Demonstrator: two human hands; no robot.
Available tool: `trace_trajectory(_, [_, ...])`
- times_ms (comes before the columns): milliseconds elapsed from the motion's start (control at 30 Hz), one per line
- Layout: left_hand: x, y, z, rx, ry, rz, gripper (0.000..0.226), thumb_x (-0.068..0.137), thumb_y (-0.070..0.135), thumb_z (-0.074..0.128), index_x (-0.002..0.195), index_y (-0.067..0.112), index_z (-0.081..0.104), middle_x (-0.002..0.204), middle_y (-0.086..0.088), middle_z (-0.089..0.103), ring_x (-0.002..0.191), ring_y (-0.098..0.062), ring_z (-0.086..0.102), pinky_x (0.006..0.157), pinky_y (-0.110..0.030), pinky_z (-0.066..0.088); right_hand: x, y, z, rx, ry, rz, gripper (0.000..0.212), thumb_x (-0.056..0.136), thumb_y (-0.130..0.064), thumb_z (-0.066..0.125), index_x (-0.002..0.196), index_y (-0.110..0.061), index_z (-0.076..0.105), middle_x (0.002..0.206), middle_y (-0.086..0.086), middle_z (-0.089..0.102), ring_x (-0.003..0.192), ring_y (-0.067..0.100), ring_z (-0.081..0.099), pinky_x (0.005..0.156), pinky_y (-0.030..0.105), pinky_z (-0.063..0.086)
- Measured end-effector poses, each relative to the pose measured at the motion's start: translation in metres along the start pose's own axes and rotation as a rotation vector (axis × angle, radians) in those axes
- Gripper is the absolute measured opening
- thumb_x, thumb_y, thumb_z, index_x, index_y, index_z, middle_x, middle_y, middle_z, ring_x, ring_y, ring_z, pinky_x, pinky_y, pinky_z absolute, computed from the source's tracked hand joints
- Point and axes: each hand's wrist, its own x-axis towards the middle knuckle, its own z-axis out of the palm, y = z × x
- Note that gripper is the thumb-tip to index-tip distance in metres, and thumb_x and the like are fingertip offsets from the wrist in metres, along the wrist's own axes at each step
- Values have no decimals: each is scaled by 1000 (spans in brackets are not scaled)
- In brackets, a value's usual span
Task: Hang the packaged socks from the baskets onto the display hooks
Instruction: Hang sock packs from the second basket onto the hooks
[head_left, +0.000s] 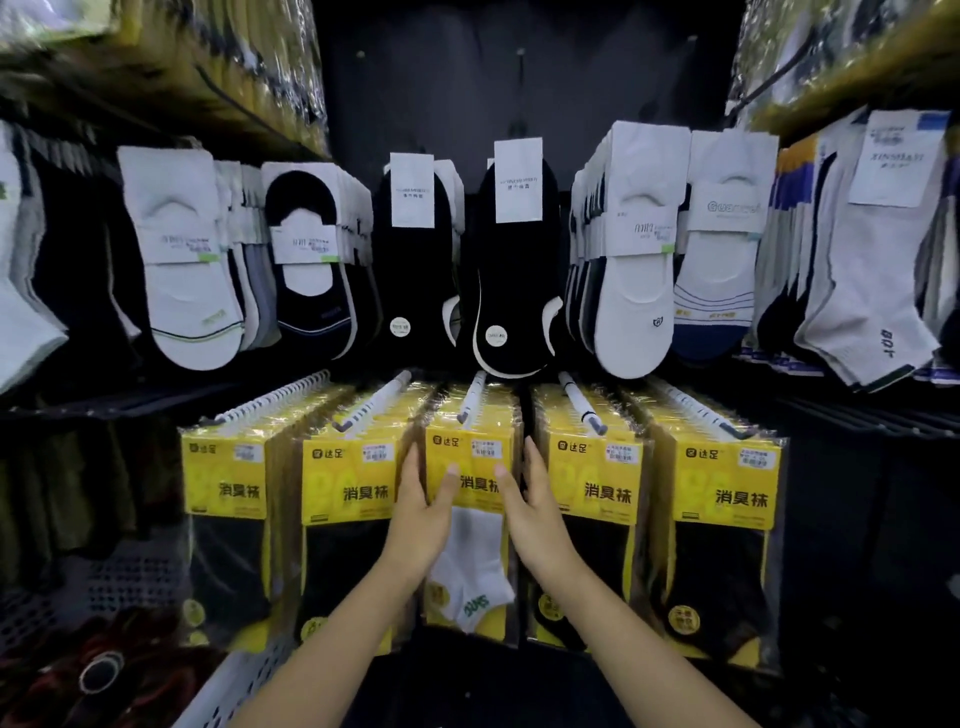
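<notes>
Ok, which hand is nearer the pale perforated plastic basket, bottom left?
Left. The left hand grips the left edge of the yellow sock pack, above-right of the basket; the right hand grips its far edge.

Dark display wall (441, 93), lower hooks (470, 400) full of yellow sock packs (727, 478), banded socks (182, 260) hanging above

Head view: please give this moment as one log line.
left hand: grips pack | right hand: grips pack | pack: at middle hook
</notes>
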Motion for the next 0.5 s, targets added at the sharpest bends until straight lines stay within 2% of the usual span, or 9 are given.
trace_trajectory(100, [4,-2,-3,-59,-46,14,64,96,40,46,151,23,19,155,6,27,137,-5,26,114,-29,22,7,-4,9,78,5,15,65,96,-47,39,151,-38,6,157,-16,15,130,-6,19,104,19,20])
trace_trajectory(200, [8,-2,-5,-64,-61,14,66,95,43,44,151,31,11,156,12,18,129,2,18,106,-25,19,11,-5,12,85,29,38,60,97,-48,36,149,-42,6,157,-18,13,139,1,17,103,21,19])
trace_trajectory(333, [11,-2,-7,-100,-91,21,64,96,42,42,150,36,8,156,16,13,140,-5,15,113,-31,18,11,-5,14,82,50,47,59,98,-48,34,150,-41,7,156,-20,14,141,2,17,104,21,19])
trace_trajectory(500, [1,-8,-10,-117,-84,82,65,94,44,43,150,34,12,147,24,19,133,6,18,108,-20,20,9,-3,15,104,62,25,58,97,-47,37,148,-43,10,142,-30,19,127,-9,18,104,20,20])
